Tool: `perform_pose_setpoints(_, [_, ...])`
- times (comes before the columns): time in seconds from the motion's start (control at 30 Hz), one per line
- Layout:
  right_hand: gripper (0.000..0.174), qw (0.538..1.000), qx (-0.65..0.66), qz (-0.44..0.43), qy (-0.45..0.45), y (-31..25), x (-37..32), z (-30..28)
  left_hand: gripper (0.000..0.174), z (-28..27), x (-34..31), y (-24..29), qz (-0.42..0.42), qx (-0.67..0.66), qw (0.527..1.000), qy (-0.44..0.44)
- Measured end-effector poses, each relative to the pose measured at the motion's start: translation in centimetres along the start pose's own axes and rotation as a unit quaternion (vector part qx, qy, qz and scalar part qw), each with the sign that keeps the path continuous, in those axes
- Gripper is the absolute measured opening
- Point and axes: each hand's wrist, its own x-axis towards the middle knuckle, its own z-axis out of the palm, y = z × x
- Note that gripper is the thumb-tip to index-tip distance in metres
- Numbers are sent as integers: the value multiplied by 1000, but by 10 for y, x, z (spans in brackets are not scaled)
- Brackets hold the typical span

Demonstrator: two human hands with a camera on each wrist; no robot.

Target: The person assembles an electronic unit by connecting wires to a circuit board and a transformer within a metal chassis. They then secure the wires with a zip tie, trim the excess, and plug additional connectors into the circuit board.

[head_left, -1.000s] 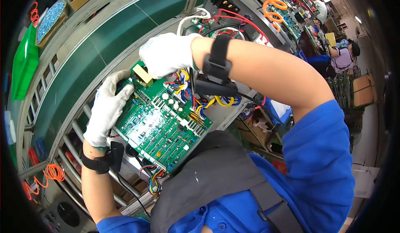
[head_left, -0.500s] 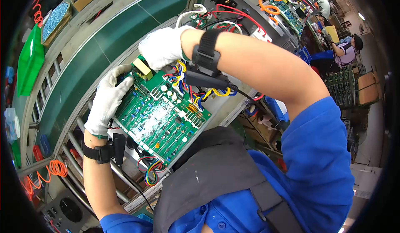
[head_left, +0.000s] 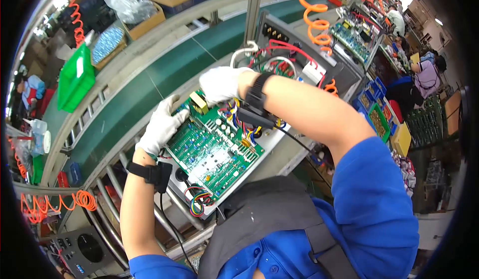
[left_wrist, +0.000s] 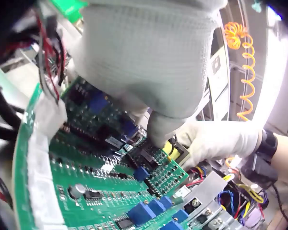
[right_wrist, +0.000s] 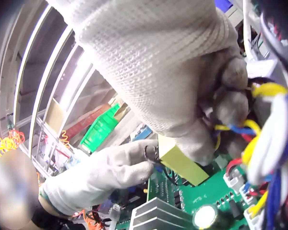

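A green circuit board [head_left: 214,149], crowded with small parts, lies tilted across a light metal base in front of the person. My left hand [head_left: 162,127], in a white knit glove, grips its far left edge. Seen from the left wrist, the fingers bend down around a small upright board [left_wrist: 96,108]. At the far corner is my gloved right hand [head_left: 218,85], its thumb against a yellow-wrapped transformer [right_wrist: 182,165]. Its fingers curl in beside yellow and blue wires [right_wrist: 273,139], where the glove partly hides what they pinch. A looped multicolour cable [head_left: 199,204] hangs from the near corner.
Behind the board curves a green conveyor surface [head_left: 169,74], with metal rollers [head_left: 115,182] at the left. A dark metal panel with wiring [head_left: 344,72] stands beyond the right arm. Orange coiled hoses [head_left: 314,14] hang nearby. A green bin [head_left: 76,77] sits at the far left.
The head view has swung, so the board and both hands appear farther right in it. Both hands stay at the same places on the board.
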Motion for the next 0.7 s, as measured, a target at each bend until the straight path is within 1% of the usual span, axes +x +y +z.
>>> perform_pose_setpoints(0.03, [33,997,71,-22,-7,10,-7,0,57,-6,-9,10,-21,113,993,28])
perform_pose_setpoints(0.07, [35,980,188,-52,43,7,-35,-13,57,-12,-19,19,-18,115,993,35])
perform_pose_setpoints(0.1, [38,951,272,-63,129,-7,-84,-38,56,-14,-31,24,-10,155,984,82])
perform_pose_setpoints(0.13, [36,936,256,-149,192,12,-102,-32,55,-15,-44,31,-2,194,973,124])
perform_pose_setpoints(0.17, [33,942,208,-141,222,5,-148,-45,52,-18,-61,54,-18,165,979,118])
perform_pose_setpoints(0.2, [30,926,366,23,86,-8,-198,-54,44,-20,-80,71,19,129,986,107])
perform_pose_setpoints(0.23, [32,913,395,-53,84,2,-233,-37,40,-11,-99,87,33,-33,993,105])
perform_pose_setpoints(0.27, [34,893,442,-70,56,14,-255,-2,37,-6,-120,112,-55,-120,990,50])
perform_pose_setpoints(0.3, [36,877,481,-2,-10,17,-273,30,34,4,-138,132,-81,-110,991,-9])
perform_pose_setpoints(0.33, [37,893,450,5,-24,29,-279,76,34,12,-151,148,-60,-181,976,-105])
perform_pose_setpoints(0.37, [40,934,357,8,10,38,-280,127,33,31,-158,149,9,-136,976,-167])
perform_pose_setpoints(0.4, [44,934,349,63,23,43,-279,173,34,50,-161,160,-32,-172,956,-237])
perform_pose_setpoints(0.43, [49,907,403,114,42,42,-271,205,35,74,-160,162,-8,-134,954,-267])
perform_pose_setpoints(0.47, [57,842,521,86,108,40,-253,238,35,106,-162,157,-31,-140,953,-265])
perform_pose_setpoints(0.5, [63,798,587,97,96,43,-238,264,37,127,-160,156,-46,-146,954,-259])
perform_pose_setpoints(0.53, [62,711,685,95,125,41,-213,294,38,154,-160,142,-9,-97,972,-215])
perform_pose_setpoints(0.57, [58,667,732,105,91,34,-202,281,39,177,-158,133,9,-62,985,-160])
perform_pose_setpoints(0.6, [52,641,751,122,103,31,-185,285,39,193,-153,132,23,-25,994,-105])
perform_pose_setpoints(0.63, [52,684,711,135,92,36,-179,286,41,205,-148,133,23,21,997,-75])
perform_pose_setpoints(0.67, [53,725,669,145,81,40,-176,275,42,213,-140,140,19,68,996,-47])
perform_pose_setpoints(0.7, [53,732,668,122,59,46,-169,271,42,216,-139,147,-6,75,997,-27])
